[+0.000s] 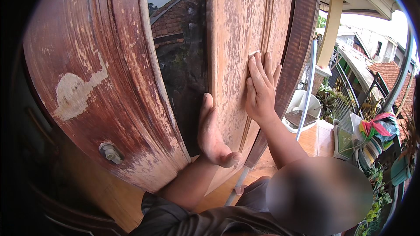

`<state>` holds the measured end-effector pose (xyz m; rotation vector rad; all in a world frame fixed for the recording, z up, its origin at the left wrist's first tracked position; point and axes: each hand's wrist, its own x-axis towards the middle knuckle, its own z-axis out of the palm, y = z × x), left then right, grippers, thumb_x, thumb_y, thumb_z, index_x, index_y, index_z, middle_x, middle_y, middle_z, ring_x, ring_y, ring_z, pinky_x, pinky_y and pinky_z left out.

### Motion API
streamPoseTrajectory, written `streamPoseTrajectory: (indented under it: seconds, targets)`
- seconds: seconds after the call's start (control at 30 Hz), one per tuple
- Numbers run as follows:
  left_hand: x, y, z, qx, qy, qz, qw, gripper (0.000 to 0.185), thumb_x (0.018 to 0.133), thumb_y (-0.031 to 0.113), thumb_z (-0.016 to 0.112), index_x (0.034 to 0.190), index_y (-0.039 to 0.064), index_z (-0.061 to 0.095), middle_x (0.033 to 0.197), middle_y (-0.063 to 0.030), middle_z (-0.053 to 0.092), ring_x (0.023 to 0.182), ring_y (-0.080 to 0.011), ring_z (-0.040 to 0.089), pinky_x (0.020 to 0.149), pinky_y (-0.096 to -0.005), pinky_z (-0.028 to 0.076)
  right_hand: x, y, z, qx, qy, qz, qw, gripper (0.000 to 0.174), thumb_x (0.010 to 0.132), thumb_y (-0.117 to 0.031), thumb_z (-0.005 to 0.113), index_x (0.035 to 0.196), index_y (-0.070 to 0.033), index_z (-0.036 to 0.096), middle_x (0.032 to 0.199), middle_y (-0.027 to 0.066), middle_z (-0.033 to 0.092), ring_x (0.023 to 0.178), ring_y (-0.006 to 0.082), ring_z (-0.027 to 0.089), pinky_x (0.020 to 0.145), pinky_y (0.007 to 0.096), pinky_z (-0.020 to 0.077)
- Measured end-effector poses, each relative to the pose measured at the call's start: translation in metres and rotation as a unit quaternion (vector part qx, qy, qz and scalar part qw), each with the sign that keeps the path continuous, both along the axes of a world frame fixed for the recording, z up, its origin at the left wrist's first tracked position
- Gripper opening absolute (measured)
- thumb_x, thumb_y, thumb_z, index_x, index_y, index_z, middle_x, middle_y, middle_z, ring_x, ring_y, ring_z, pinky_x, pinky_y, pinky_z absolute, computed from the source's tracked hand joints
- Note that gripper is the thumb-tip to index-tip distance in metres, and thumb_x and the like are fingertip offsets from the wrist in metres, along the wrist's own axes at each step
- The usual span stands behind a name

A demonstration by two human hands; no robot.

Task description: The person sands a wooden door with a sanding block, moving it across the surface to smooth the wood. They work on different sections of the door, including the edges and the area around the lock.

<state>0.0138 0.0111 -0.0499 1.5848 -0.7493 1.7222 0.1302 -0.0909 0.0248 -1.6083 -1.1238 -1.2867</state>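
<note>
A carved wooden door (236, 16) with worn, patchy reddish-brown varnish stands before me. My right hand (262, 85) lies flat on its right-hand panel, fingers pointing up. From beneath those fingertips shows the pale edge of a thin piece, apparently sandpaper (253, 53); the hand covers the rest. Beside the dark glass pane (180, 62), my left hand (213, 134) is raised with nothing in it, its fingers up and its thumb spread to the right. It is at the pane's lower right edge; whether it touches the door is unclear.
Low on the door's left part is a metal lock cylinder (112, 153). A dark wooden frame (300, 23) borders the door's right side. Beyond stand a pale pole (306, 95), a white plastic chair (315, 105) and potted plants (374, 200). A blurred oval hides part of the lower right.
</note>
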Motion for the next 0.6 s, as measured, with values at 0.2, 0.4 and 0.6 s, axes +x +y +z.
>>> streamPoseTrajectory:
  seconds: [0.2, 0.4, 0.6]
  targets:
    - [0.003, -0.002, -0.002, -0.013, -0.009, -0.031, 0.999, 0.102, 0.096, 0.064, 0.06, 0.154, -0.015, 0.031, 0.165, -0.034, 0.024, 0.157, -0.0408, 0.023, 0.129, -0.052, 0.018, 0.057, 0.02, 0.157, 0.07, -0.088, 0.015, 0.994, 0.041, 0.111, -0.018, 0.043, 0.15, -0.014, 0.055, 0.155, 0.0049, 0.056, 0.154, 0.0378, 0.034, 0.125, 0.0645, 0.0085]
    - [0.0, 0.003, -0.002, 0.009, 0.001, -0.003, 1.0, 0.102, 0.096, 0.064, 0.06, 0.154, -0.015, 0.03, 0.164, -0.0351, 0.026, 0.156, -0.042, 0.025, 0.128, -0.0531, 0.019, -0.002, -0.001, 0.011, 0.001, 0.022, -0.021, 1.0, 0.047, 0.107, -0.012, 0.046, 0.154, -0.007, 0.052, 0.16, 0.0149, 0.049, 0.158, 0.0378, 0.028, 0.126, 0.0588, 0.0024]
    - [0.002, 0.002, -0.004, 0.014, 0.001, 0.01, 1.0, 0.104, 0.096, 0.065, 0.059, 0.154, -0.015, 0.03, 0.163, -0.0366, 0.026, 0.155, -0.0436, 0.025, 0.128, -0.0544, 0.02, 0.048, 0.015, 0.12, 0.077, -0.089, 0.0, 0.993, 0.042, 0.11, -0.017, 0.045, 0.151, -0.015, 0.055, 0.155, 0.0117, 0.054, 0.153, 0.041, 0.033, 0.126, 0.0644, 0.0097]
